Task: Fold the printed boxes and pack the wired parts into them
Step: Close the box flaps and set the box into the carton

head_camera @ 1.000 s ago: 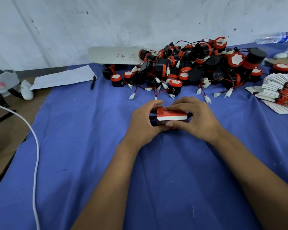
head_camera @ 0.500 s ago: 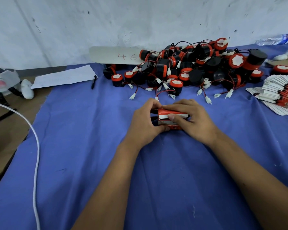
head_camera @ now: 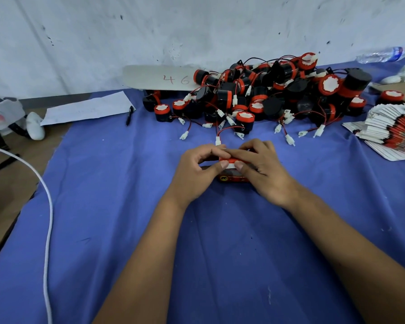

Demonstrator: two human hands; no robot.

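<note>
I have the printed box (head_camera: 233, 170) on the blue-covered desk (head_camera: 117, 218) straight ahead of me, pinned between my two hands, so it lies at the meeting point of my fingertips rather than off to either side. Its long axis runs left to right across my view, with the red printed face turned toward me and the white-edged top flap under my thumbs. My left hand (head_camera: 197, 169) curls in from the left, thumb pressing the near left part of the flap and fingers bent over the far edge; my right hand (head_camera: 262, 169) comes from the right and covers more of the box, thumb on the flap beside the left thumb, fingers curled over the top. Both hands are closed round the box, neither one free. I judge the step in hand to be tucking this flap shut (whether a wired part is already inside I cannot tell, since my fingers hide the opening). The pile of wired parts (head_camera: 267, 97) sits on the far side of the box, its nearest white connector (head_camera: 218, 141) just beyond my left fingers. The stack of flat boxes (head_camera: 393, 134) lies far right, so my right hand is the nearer one to it.
</note>
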